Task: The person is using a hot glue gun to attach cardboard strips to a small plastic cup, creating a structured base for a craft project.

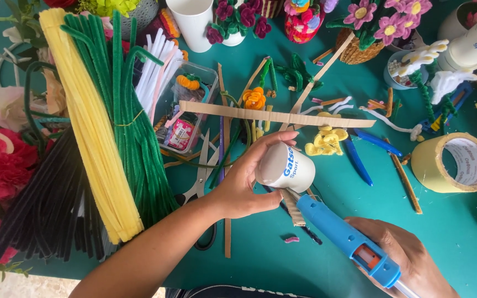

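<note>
White paper cup (284, 167) lies tipped sideways just above the blue glue gun (346, 238), whose nozzle meets the cup's lower edge.

The left hand (238, 185) is curling its fingers in a closed grip, forearm reaching diagonally; the right hand (409, 259) is clenching low right.

Teal table (459, 221), crowded: yellow (92, 132), green (133, 127) and black pipe cleaners (45, 204) at left, scissors (202, 176), clear plastic box (186, 110), cardboard strips (271, 115), tape roll (454, 163), blue pliers (362, 149).
</note>
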